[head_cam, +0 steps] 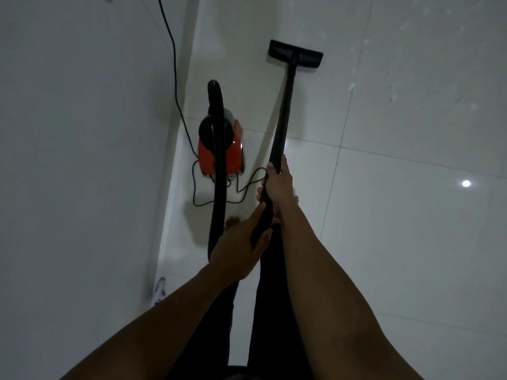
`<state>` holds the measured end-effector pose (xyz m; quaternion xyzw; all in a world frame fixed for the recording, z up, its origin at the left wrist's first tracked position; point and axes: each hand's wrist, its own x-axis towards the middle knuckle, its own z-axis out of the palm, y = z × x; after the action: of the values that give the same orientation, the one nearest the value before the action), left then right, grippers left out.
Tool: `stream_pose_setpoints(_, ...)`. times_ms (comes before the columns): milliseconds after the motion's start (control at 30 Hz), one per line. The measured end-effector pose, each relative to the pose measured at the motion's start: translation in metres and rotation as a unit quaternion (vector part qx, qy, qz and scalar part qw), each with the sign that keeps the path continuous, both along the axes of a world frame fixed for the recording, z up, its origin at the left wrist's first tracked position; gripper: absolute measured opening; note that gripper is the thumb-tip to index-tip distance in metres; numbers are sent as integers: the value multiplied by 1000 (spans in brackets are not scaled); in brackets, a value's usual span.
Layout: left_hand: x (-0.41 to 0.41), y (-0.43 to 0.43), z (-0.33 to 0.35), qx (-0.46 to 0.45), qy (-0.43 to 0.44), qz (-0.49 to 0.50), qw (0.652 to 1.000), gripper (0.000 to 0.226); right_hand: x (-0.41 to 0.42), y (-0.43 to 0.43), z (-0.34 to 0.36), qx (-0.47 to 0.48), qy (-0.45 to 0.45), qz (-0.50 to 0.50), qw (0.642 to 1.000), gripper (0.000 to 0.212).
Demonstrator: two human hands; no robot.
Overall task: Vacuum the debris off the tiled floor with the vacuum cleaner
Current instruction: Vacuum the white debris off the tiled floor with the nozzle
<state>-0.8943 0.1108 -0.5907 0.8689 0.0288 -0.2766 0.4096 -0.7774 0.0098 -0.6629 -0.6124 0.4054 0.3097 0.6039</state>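
A red and black vacuum cleaner [219, 149] stands on the white tiled floor [397, 215] beside the wall. Its black hose [218, 171] arches up from the body and runs down toward me. A long black wand [285, 105] reaches forward to the flat black floor head [295, 54], which rests on the tiles. My right hand [278, 185] is wrapped around the wand's lower end. Just below it, my left hand [241, 245] grips the wand's handle section. Pale specks of debris [393, 91] lie scattered on the tiles at the upper right.
A white wall [82, 133] runs along the left side. The black power cord [175, 86] hangs down it and loops on the floor behind the vacuum body. My dark trouser legs and a bare foot [232, 221] are below the hands. A patterned white object [159, 290] lies by the wall base.
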Motion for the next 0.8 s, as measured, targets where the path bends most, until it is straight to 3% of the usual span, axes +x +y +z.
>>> stream_pose_setpoints(367,-30,-6,-44,20,58,19,998,71,-18,-3,-36,-11,7,2,1000,61)
stream_pose_setpoints(800,35,-40,-70,-9,38,35,999,61,38,-38,-83,37,-7,-15,999,60)
